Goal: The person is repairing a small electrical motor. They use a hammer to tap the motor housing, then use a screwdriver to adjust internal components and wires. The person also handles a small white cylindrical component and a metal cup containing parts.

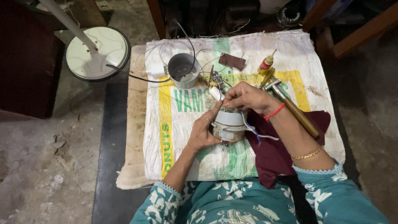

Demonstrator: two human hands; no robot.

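At far left, on the rough concrete floor (37,166), stands a round cream fan base (97,52) with a dark rim and a pale slanted pole rising from it. A black cable (137,77) runs from there onto a woven plastic sack (182,120), white with green and yellow print, spread over a padded work surface. On the sack stands a grey cylindrical metal cup (183,69), open at the top. The left hand (204,132) is closed around the side of a small round electric motor (228,124), pale grey cap over a banded metal body, held just above the sack near its centre. The right hand (245,97) is curled on top of the motor, its fingertips pinching thin blue and white wires (250,127) that trail to the right. A maroon cloth (273,153) lies under the right forearm. Farther right lie a brown rectangular block (231,61), a small glue bottle (267,63) with a pointed nozzle, and a wooden-handled hammer (296,112).
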